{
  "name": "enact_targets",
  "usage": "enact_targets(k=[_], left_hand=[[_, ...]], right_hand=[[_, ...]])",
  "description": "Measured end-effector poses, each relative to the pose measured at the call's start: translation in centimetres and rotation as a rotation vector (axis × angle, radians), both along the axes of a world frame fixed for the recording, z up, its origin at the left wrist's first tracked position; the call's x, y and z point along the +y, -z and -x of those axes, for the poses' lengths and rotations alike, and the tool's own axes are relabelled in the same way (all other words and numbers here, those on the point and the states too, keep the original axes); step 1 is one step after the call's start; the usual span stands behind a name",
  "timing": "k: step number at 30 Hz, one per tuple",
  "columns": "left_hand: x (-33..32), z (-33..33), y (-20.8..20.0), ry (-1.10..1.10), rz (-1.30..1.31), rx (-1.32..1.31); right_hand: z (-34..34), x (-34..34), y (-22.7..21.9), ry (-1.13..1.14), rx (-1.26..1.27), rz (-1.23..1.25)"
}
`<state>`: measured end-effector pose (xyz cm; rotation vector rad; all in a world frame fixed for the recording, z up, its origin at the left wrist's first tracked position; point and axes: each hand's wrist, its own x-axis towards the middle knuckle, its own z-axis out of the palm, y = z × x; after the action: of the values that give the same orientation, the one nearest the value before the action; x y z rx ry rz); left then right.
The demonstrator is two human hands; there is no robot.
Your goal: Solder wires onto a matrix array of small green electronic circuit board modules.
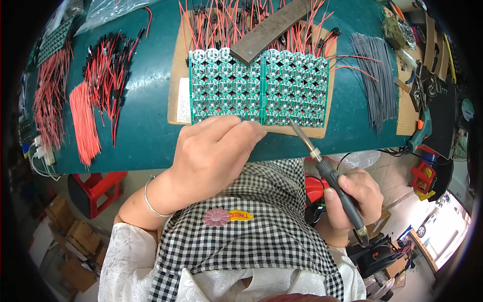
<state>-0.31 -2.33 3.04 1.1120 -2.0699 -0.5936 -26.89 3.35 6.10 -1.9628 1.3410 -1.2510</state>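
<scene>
The green circuit panel (259,85) lies on brown cardboard (177,75) at the tabletop's (146,131) near edge. The left hand (214,151) rests on the panel's front edge, fingers curled (holding nothing visible). The right hand (352,199) grips a soldering iron (327,173), tip touching the panel's front edge.

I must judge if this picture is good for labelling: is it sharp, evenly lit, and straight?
Head view: the centre is sharp, with the left hand, the soldering iron in the right hand and the circuit panel all clear; the green table edge bends from fisheye distortion; corners are black; glare washes out the lower right.
</scene>
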Motion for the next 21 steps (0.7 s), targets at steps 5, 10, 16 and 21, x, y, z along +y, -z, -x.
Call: enact_targets(k=[5,10,16,21], left_hand=[[-0.9,0.8,1.2,-0.025,0.067,0.009],[-0.9,0.9,1.9,-0.024,0.057,-0.011],[-1.0,1.3,3.0,-0.041,0.107,-0.025],[-1.0,1.6,3.2,-0.062,0.102,-0.063]], right_hand=[[-0.7,-1.1,0.4,-0.017,0.055,0.015],[-1.1,-1.6,0.7,-0.033,0.094,0.023],[-1.7,-1.6,0.5,-0.068,0.172,0.015],[-2.0,-1.7,0.0,-0.088,0.235,0.022]])
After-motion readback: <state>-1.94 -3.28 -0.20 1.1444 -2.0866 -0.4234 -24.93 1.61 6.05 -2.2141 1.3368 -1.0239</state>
